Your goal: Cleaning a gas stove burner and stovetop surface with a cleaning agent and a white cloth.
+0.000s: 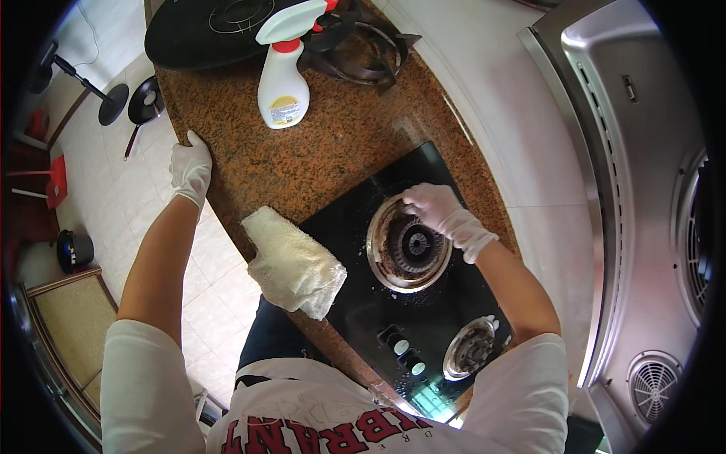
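My right hand (434,207), in a thin whitish glove and slightly blurred, is over the far rim of a round burner pan (377,258) on the black glass gas hob (351,207). Its fingers are bent down toward the stained pan; whether something is under them is hidden. Brown grime and whitish residue show around the burner head (418,244). My left hand (193,164), gloved too, is curled at the edge of the speckled brown granite countertop (249,159), thumb pointing away from me. A cream cloth (295,261) lies across the hob's left corner and the counter edge.
A white spray bottle (283,91) with a red collar stands beyond the hob. Near it are a black pan support (368,68) and a large dark round lid or pan (193,34). A smaller burner (471,347) and two knobs (405,352) are nearer me. A metal range hood (635,187) is at right.
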Motion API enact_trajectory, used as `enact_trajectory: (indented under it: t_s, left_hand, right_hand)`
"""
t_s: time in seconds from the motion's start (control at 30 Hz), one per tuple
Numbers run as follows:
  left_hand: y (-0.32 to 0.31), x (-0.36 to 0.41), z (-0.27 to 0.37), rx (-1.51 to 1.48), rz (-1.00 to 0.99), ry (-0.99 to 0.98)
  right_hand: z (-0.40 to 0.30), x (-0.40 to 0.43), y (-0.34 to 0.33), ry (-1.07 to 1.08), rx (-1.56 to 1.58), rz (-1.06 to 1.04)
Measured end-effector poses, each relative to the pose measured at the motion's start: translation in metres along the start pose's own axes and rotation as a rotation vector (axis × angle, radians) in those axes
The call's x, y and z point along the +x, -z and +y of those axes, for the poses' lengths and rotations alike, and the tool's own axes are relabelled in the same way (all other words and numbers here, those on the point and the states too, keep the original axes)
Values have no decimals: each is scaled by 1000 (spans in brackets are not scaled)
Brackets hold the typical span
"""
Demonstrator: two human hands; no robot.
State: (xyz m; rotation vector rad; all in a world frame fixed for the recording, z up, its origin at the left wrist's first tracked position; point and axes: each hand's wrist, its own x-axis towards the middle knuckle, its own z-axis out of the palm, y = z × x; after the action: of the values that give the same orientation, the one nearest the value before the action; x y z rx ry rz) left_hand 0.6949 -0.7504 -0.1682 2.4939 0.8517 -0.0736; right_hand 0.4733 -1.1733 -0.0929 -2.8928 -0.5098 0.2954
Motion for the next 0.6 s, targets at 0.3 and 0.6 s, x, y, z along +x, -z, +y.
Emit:
enact_trajectory:
  t_s: [0.3, 0.6]
  left_hand:
    - [3, 6, -4, 26, 0, 10]
    - [5, 5, -5, -19, 5, -22]
  right_hand:
    - [-5, 6, -4, 8, 10, -8]
    - [-11, 17, -7, 59, -25, -14]
